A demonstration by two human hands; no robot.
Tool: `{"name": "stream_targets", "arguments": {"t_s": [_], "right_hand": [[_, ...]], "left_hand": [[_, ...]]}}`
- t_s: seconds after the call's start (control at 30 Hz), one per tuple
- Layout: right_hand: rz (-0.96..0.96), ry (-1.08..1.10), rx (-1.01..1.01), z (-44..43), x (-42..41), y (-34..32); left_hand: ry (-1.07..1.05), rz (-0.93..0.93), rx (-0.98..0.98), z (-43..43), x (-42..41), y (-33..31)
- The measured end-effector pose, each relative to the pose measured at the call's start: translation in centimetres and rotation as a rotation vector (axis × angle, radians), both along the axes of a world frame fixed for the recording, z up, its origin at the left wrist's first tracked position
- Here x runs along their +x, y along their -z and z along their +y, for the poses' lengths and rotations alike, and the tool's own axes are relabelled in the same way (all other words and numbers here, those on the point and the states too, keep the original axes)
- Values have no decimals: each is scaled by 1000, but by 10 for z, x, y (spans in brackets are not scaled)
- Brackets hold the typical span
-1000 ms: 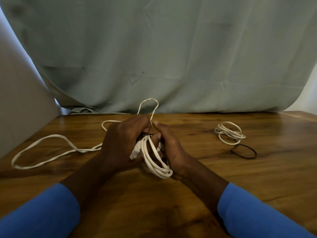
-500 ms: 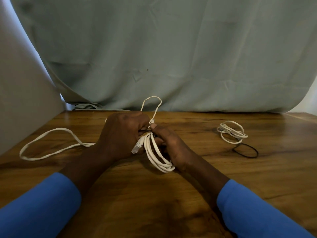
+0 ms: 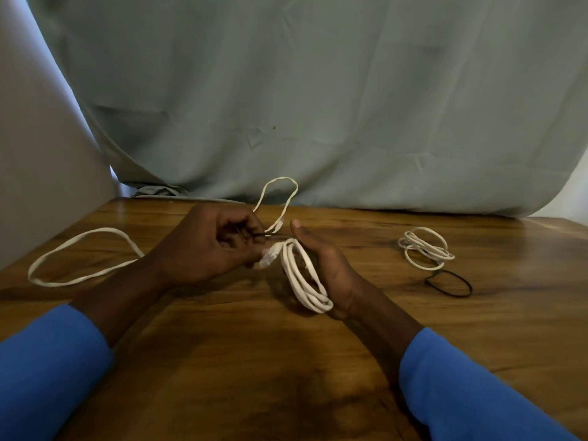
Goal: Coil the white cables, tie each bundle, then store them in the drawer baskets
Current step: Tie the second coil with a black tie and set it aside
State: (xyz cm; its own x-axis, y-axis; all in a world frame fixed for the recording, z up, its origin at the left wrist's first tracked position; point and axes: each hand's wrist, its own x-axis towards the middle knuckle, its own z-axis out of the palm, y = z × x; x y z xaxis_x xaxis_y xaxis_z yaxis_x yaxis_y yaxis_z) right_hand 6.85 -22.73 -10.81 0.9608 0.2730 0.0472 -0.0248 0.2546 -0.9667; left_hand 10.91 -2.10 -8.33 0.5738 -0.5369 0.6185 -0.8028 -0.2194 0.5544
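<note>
My left hand (image 3: 206, 243) is curled up, and its fingers (image 3: 251, 232) pinch a thin black band (image 3: 270, 236). The band goes across from those fingers to the coiled white cable (image 3: 302, 275), which sits against the palm of my right hand (image 3: 331, 268). Both hands are over the middle of the wooden counter (image 3: 222, 345), and the coil is up off the wood. My right thumb (image 3: 299, 232) sticks up straight. The coil hides my other right fingers, so I cannot tell if they are curled round it or not. A clear plug (image 3: 269, 255) pokes out of the coil toward my left hand. Behind my hands, one loop of white cable (image 3: 280, 189) stands up toward the far edge of the counter. Another long loose loop (image 3: 79, 253) lies flat near the left edge and goes behind my left wrist. Close to the far right corner lies a second white coil (image 3: 426, 249). A second black band (image 3: 448, 283) lies flat on the wood, touching that coil's near side. A grey-green cloth (image 3: 318, 106) hangs down along the far edge of the counter. A pale wall (image 3: 38, 154) stands by the left edge. I have blue sleeves (image 3: 47, 370) on both arms.
</note>
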Motion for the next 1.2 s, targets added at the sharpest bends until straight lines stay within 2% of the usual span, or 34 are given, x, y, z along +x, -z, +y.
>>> {"name": "stream_targets", "arguments": {"t_s": [0.07,0.1,0.23,0.37,0.5,0.57,0.63,0.67,0.77,0.8,0.87,0.93,1.03,1.13,1.2], "right_hand": [[51,-22,60,-9,1,-1],[78,-17,93,-9,-1,-3],[175,-120,190,-10,0,-6],[172,-307,295,-10,9,1],[136,-337,422,-9,4,0],[111,-292,481,-11,2,-4],[78,-281,538,-17,2,-8],[73,-274,556,-19,4,-8],[84,-232,562,-23,8,-3],[97,-201,559,-21,7,-2],[134,-89,551,-20,5,0],[171,-61,527,-19,0,0],[228,-86,490,-18,-3,-4],[234,-86,516,-21,-1,-2],[226,-96,606,-19,-3,-3]], "left_hand": [[70,224,-87,-2,1,3],[77,259,-81,-4,3,5],[-20,152,-29,-1,4,0],[-55,278,-267,-4,-2,-5],[13,391,-254,-25,-13,10],[13,411,-332,-32,-15,16],[-38,332,-387,-34,-20,16],[-82,212,-365,-34,-22,15],[-193,-339,-155,-32,-31,12],[-190,-434,-104,-34,-35,11],[-158,-466,-39,-39,-39,11],[-127,-409,-25,-47,-44,14],[-12,-268,-132,-52,-45,17],[43,-225,-168,-50,-41,15],[51,-225,-158,-49,-40,15]]}}
